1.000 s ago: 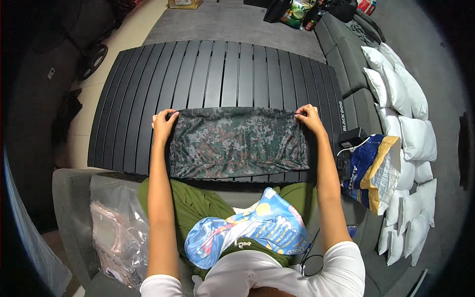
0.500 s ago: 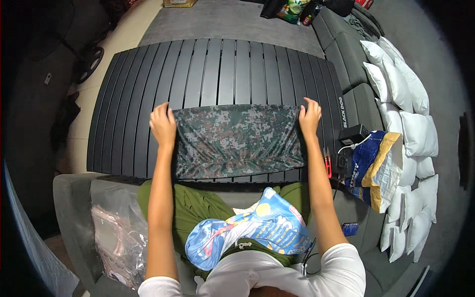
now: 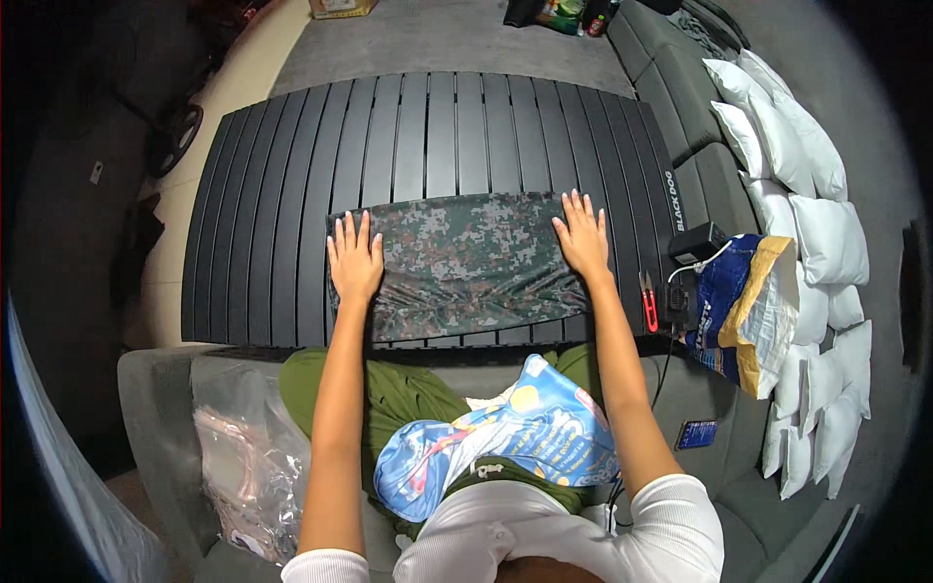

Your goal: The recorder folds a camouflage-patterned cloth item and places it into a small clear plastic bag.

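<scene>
A dark green camouflage cloth (image 3: 466,257) lies spread on the black slatted table (image 3: 437,126) in front of me, its lower part slightly wrinkled. My left hand (image 3: 356,260) rests flat on the cloth's left end, fingers spread and pointing away from me. At the right end, my right hand (image 3: 584,238) presses flat with its fingers apart. Neither hand grips anything. Across my lap lies a blue printed cloth (image 3: 544,428) with white and yellow patterns.
Red-handled thread snips (image 3: 649,303) lie at the table's right side, near a black box (image 3: 696,243) with a white cable. Beyond are a blue-and-yellow bag (image 3: 743,316) and several white pillows (image 3: 826,238). A phone (image 3: 697,434) and a clear plastic package (image 3: 248,466) lie on the grey sofa.
Both hands have gone from holding the cloth's side edges to lying flat on its ends. My left hand moved inward to the right. The whole view shifted slightly.
</scene>
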`<action>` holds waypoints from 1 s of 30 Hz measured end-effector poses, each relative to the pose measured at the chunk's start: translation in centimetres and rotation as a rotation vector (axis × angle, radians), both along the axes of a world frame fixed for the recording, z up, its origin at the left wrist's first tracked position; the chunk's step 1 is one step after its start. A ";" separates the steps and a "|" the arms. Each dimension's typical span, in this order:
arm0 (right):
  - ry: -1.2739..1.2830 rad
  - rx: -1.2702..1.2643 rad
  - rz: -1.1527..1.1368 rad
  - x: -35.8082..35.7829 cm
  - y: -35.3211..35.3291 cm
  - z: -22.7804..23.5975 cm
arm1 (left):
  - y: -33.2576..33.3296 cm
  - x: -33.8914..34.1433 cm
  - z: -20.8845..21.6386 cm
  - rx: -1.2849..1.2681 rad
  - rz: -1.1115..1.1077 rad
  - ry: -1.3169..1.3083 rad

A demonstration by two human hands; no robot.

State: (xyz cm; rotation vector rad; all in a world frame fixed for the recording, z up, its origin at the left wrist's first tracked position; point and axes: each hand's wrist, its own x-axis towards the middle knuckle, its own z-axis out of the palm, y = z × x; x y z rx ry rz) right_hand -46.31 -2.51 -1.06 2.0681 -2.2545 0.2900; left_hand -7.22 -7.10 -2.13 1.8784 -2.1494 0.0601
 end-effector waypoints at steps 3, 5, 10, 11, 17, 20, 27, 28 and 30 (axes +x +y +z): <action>0.000 -0.044 -0.039 -1.4 0.1 0.3 | 0.0 0.0 0.3 -0.038 -0.013 0.044; 0.004 -0.143 -0.092 -1.4 0.5 0.3 | 0.3 -0.2 0.7 -0.090 -0.032 0.100; -0.189 -0.201 0.148 7.8 3.6 4.7 | 5.1 -4.7 3.9 -0.053 -0.081 0.176; -0.219 -0.166 0.222 10.1 4.4 4.9 | 5.9 -5.3 3.1 -0.026 -0.059 0.164; -0.130 -0.040 0.251 11.7 7.2 0.9 | 7.6 -5.2 -0.3 0.006 0.069 0.031; -0.066 -0.046 0.136 7.8 8.0 0.8 | 7.7 -4.2 0.0 0.017 0.131 0.020; -0.281 -0.177 0.008 -3.1 10.8 0.4 | 7.4 -3.9 -0.3 0.117 0.120 0.097; -0.516 -0.303 0.004 -3.8 10.8 0.7 | 7.0 -3.0 -0.6 0.147 0.113 0.154; -0.664 -0.378 -0.145 -4.8 11.6 1.8 | 6.6 -0.6 -1.0 0.054 0.120 0.400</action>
